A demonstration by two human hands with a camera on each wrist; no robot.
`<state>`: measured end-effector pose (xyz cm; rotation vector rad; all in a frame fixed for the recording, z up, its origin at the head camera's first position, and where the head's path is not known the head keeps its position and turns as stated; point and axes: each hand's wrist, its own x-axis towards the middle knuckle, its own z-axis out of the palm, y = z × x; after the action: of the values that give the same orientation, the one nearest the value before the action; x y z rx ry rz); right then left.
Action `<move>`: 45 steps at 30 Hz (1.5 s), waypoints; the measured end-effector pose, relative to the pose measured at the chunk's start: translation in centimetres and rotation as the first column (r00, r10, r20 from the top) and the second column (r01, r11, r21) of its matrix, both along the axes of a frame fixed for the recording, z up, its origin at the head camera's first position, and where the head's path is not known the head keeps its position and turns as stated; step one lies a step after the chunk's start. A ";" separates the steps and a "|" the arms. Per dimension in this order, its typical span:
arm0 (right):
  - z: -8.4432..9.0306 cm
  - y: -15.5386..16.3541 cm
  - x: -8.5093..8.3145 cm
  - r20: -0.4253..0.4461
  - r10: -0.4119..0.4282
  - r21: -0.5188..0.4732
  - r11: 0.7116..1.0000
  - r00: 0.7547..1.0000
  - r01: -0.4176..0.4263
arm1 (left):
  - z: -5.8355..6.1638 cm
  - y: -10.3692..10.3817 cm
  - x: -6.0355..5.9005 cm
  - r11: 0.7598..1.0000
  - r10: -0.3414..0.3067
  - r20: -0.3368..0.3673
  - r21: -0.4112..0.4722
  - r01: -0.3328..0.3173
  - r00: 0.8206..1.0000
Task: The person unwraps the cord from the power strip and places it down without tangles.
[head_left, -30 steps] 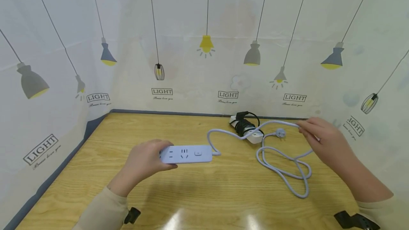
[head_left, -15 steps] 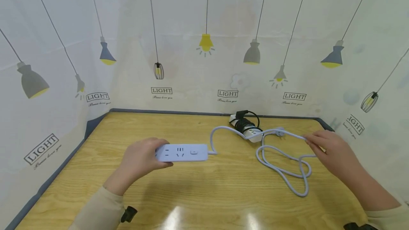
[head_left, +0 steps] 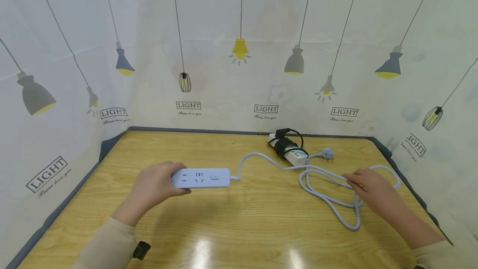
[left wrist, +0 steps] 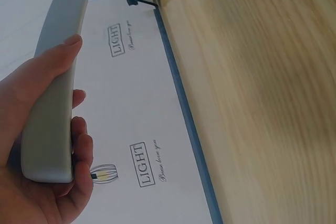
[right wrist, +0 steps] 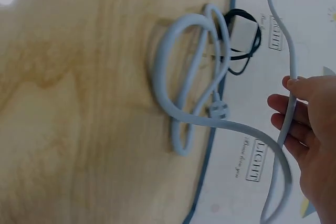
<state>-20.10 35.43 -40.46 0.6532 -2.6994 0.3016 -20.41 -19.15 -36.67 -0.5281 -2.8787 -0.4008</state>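
Your left hand (head_left: 154,182) is wrapped around the left end of the pale power strip (head_left: 207,177). Your thumb presses one long side, and your fingers curl around the other. That end is tucked into your palm, so some of its holes are partly covered. The strip is up above the table (head_left: 224,227), with its holes and button facing your head camera. In the left wrist view, its far end is cut off at the top.

Your right hand (head_left: 373,188), to the right of the strip, pinches the cord (right wrist: 158,74) with finger and thumb. The cord comes out of the strip's right end and makes loops on the table. Your hand and arm hide some of it. Its plug (head_left: 327,153) lies farther back, well to the right of the strip.

Also behind and right of the strip sits a second power strip (head_left: 296,158). A black cord (head_left: 284,147) wound around it hides its middle. Behind everything hangs a sheet (head_left: 213,20) with lamps on it. Your sleeves (head_left: 108,246) run off the bottom.
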 end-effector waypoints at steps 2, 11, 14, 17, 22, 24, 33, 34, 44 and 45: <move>-0.5 -0.1 -0.2 0.058 -0.015 0.012 1.000 0.998 0.015 | -0.2 -0.4 -0.2 1.000 0.011 0.013 -0.001 -0.010 1.000; -2.6 -0.5 -1.1 0.138 0.040 0.092 0.994 0.990 -0.053 | -1.2 -1.8 -1.3 1.000 0.028 0.049 0.009 -0.028 0.998; -3.4 -0.8 -1.2 0.132 0.066 0.148 0.985 0.989 -0.086 | -1.7 -2.2 -1.8 0.999 0.037 0.074 0.016 -0.038 0.997; -3.6 -1.2 -0.9 0.142 0.065 0.177 0.980 0.988 -0.090 | -2.1 -2.4 -2.2 0.999 0.040 0.089 0.018 -0.041 0.995; -3.5 -1.7 -0.7 0.193 0.037 0.201 0.977 0.981 -0.076 | -2.6 -2.5 -2.8 0.999 0.048 0.101 0.013 -0.050 0.994; -3.4 -1.9 -0.8 0.217 0.031 0.211 0.974 0.976 -0.078 | -2.7 -2.5 -3.2 0.999 0.047 0.108 0.007 -0.048 0.993; -3.6 -1.6 -1.7 0.270 0.015 0.205 0.976 0.963 -0.072 | -3.8 -2.8 -5.1 0.996 0.064 0.217 0.045 -0.075 0.974; -3.6 -1.6 -1.7 0.273 0.012 0.202 0.977 0.962 -0.070 | -3.9 -2.9 -5.3 0.996 0.060 0.227 0.053 -0.074 0.972; -3.5 -1.0 -2.3 0.306 0.051 0.149 0.984 0.951 -0.100 | -4.8 -3.8 -6.7 0.988 0.076 0.243 0.111 -0.106 0.967; -3.5 -0.9 -2.3 0.314 0.052 0.143 0.984 0.948 -0.102 | -4.8 -3.9 -6.7 0.988 0.084 0.242 0.110 -0.113 0.967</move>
<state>-22.42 34.53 -43.99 0.8200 -3.0259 0.2270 -27.13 -23.05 -41.48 -0.3340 -3.0639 -0.6613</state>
